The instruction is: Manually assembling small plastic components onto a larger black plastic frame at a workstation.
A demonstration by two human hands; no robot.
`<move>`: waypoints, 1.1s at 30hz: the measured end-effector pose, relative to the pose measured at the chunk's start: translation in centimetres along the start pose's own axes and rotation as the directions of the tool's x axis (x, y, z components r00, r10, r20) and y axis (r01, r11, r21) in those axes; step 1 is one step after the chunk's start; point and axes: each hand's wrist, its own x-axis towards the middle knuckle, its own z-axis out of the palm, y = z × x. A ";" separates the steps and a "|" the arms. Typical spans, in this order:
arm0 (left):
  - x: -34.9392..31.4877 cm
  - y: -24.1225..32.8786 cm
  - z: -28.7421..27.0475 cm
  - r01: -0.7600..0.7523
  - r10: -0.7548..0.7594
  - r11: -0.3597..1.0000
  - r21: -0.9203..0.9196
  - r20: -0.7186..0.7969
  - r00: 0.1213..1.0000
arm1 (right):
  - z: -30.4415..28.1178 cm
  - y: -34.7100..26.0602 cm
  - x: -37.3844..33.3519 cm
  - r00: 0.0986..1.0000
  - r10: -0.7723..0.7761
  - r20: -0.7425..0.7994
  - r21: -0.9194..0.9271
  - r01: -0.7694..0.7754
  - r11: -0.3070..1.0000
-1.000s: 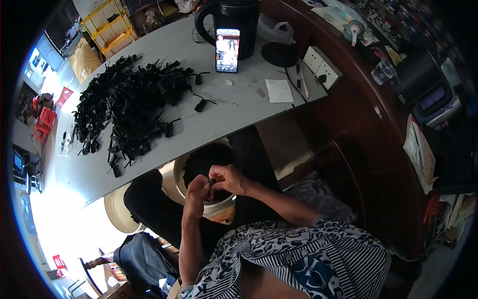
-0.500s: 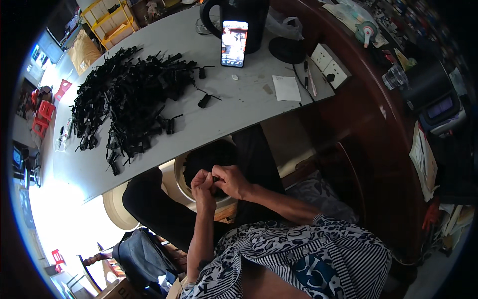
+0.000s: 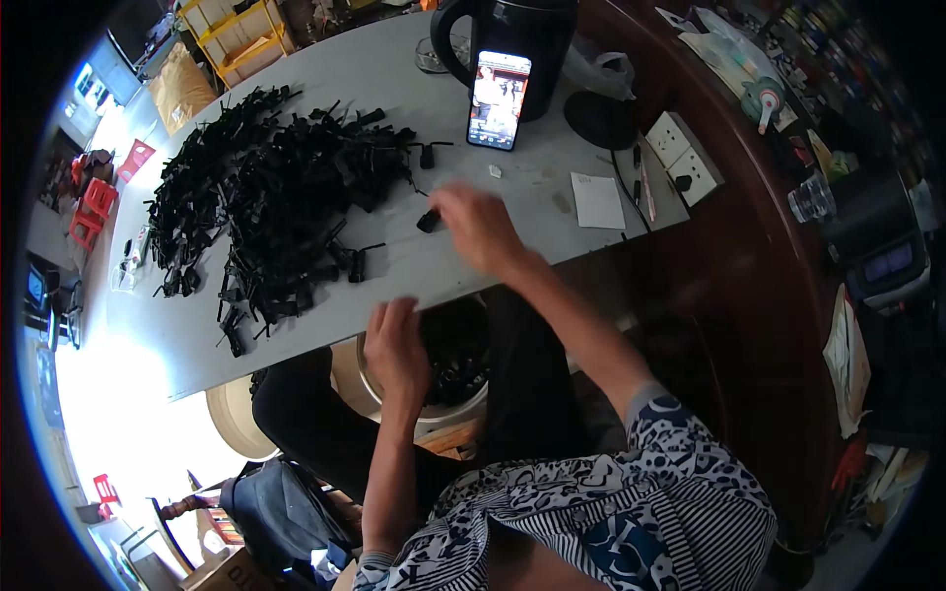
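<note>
My right hand (image 3: 480, 229) is over the table's near edge, its fingers bent and blurred. They are at a small black part with a short lead (image 3: 429, 221); whether they grip it is not clear. My left hand (image 3: 397, 353) is above the near side of a light-coloured tub (image 3: 473, 402), fingers stretched forward and a little smeared, nothing visible in them. Black pieces (image 3: 458, 376) lie inside the tub, between my knees. A large heap of similar small black parts with leads (image 3: 296, 187) covers the left half of the grey table (image 3: 414, 271).
A lit phone (image 3: 500, 100) leans against a black jug (image 3: 537, 49) at the back. To the right are a round black base (image 3: 601, 120), a white paper (image 3: 597, 201), pens (image 3: 645, 187) and a white socket strip (image 3: 685, 158). A dark backpack (image 3: 281, 512) stands at lower left.
My hands were together over the tub and have come apart. The right hand has moved forward to the lone part on the table. The left stays near the tub. The view has shifted slightly.
</note>
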 end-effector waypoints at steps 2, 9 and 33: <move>3.1 0.9 1.0 -0.229 0.235 0.969 0.087 -0.058 0.970 | 1.7 2.6 4.8 0.998 -0.051 -0.023 -0.067 0.049 0.997; 9.1 -0.7 6.3 -0.304 0.308 0.932 0.197 0.012 0.951 | 5.9 8.8 10.8 0.983 -0.061 0.171 -0.231 0.100 0.968; 2.3 -2.1 1.7 0.186 -0.237 0.736 -0.651 0.010 0.972 | 1.2 0.9 -1.4 0.927 0.317 -0.199 -0.268 -0.362 0.893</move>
